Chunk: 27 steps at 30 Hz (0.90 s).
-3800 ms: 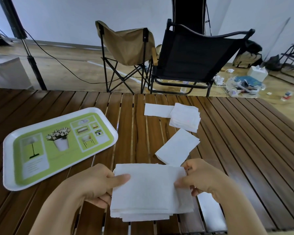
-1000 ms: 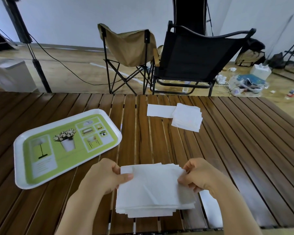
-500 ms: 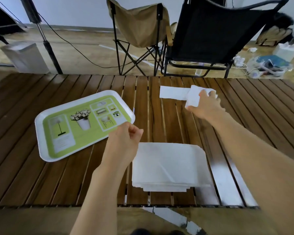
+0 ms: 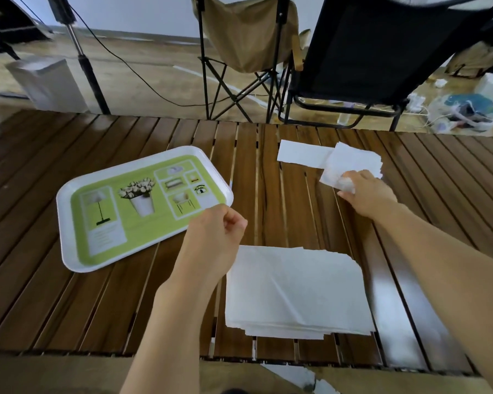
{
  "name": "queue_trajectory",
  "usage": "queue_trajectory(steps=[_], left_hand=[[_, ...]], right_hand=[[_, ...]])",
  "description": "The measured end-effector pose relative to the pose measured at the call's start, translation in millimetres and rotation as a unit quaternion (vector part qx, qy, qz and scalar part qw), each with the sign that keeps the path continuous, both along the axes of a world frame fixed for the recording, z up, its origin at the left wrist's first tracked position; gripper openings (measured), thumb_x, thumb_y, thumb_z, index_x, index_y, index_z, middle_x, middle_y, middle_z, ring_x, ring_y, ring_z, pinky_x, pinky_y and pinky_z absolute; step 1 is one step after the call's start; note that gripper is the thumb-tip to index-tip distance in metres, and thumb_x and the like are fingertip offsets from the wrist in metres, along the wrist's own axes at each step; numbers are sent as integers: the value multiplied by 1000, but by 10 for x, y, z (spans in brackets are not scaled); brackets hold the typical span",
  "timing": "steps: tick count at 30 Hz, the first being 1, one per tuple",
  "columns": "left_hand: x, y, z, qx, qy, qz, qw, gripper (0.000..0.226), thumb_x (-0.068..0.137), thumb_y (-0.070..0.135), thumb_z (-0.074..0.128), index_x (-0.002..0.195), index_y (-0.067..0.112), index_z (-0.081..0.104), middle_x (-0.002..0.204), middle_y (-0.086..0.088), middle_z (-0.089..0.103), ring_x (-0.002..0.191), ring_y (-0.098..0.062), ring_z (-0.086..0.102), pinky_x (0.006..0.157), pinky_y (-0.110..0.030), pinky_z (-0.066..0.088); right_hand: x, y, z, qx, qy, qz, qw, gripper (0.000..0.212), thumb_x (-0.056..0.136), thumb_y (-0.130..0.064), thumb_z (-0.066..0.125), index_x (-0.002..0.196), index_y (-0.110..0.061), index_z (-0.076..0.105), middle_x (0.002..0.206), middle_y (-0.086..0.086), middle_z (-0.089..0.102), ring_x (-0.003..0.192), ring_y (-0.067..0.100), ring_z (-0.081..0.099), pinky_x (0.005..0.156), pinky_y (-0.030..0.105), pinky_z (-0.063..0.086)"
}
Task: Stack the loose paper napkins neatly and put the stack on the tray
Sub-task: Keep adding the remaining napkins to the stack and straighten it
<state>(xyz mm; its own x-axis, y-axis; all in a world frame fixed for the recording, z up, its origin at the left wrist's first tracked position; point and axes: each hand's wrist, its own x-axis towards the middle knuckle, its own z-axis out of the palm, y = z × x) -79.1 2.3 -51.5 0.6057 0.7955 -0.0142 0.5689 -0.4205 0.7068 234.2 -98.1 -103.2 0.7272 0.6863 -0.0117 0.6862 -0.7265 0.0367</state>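
Right hand (image 4: 366, 193) pinching the far napkins (image 4: 353, 162) by one corner may fan them; left hand (image 4: 221, 231) curled empty

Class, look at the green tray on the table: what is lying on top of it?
Nothing lies on the tray: only printed pictures show. The left hand covers its near right edge. The napkin stack sits on the table.

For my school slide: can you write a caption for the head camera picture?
Right hand grips far napkins; the big stack waits beside the tray.
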Motion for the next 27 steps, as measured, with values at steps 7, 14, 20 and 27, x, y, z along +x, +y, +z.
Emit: queue_trajectory(steps=[7, 14, 20, 27], left_hand=[[-83, 55, -34, -6, 10, 1, 1000, 10, 94, 27, 54, 90, 25, 62, 78, 16, 60, 70, 4, 54, 56, -7, 34], [-45, 84, -8, 11, 8, 8, 1000, 10, 94, 27, 54, 92, 24, 64, 77, 18, 58, 69, 5, 53, 53, -6, 33], [-65, 41, 6, 2, 10, -16, 1000, 8, 94, 27, 55, 92, 26, 63, 81, 13, 62, 72, 3, 54, 54, -6, 34], [-68, 46, 28, 18, 21, -19, 999, 10, 94, 27, 54, 93, 25, 64, 79, 18, 59, 70, 5, 53, 51, -6, 34]], right_hand=[[-50, 106, 21, -18, -86, -21, 996, 38, 92, -14, 58, 126, -4, 45, 121, 15, 56, 104, 28, 61, 83, 35, 54], [-481, -187, 113, 30, 45, -1, 999, 27, 86, -14, 60, 112, -7, 53, 111, 10, 52, 95, 29, 55, 74, 34, 46], [-875, -621, 78, 38, 88, 26, 995, 19, 77, -8, 61, 83, -18, 46, 89, -4, 42, 70, 19, 48, 49, 20, 28], [-959, -799, 275, 135, 251, -58, 957, 17, 75, -19, 75, 77, -13, 60, 83, 3, 61, 71, 16, 52, 53, 22, 35]])
